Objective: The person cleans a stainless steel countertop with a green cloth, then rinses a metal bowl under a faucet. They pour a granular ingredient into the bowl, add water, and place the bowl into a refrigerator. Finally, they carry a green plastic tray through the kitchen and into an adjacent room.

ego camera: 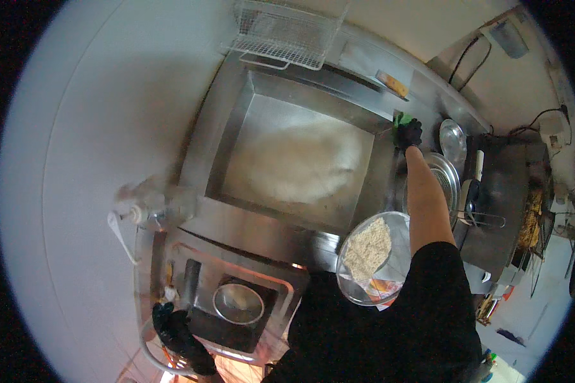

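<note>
My right hand [408, 132], in a black glove, has its fingers on a green cloth or pad [402, 119] at the right edge of a steel sink-like basin [297, 153]. My left hand [179, 332], also black-gloved, is at the lower left, beside a pale curved hose or handle [148, 352]; whether it grips anything is unclear. Right of it a round bowl [238, 304] sits on a dark surface inside a steel unit. A large clear bowl [373, 258] of whitish, crumbly flour-like stuff [368, 250] stands below my right forearm.
A wire fry basket [287, 36] is behind the basin. A yellow-orange sponge-like block [393, 84] lies on the back ledge. Metal bowls [453, 139] and a strainer [443, 177] stand right of my forearm. A clear bottle [167, 208] is at the basin's left front corner.
</note>
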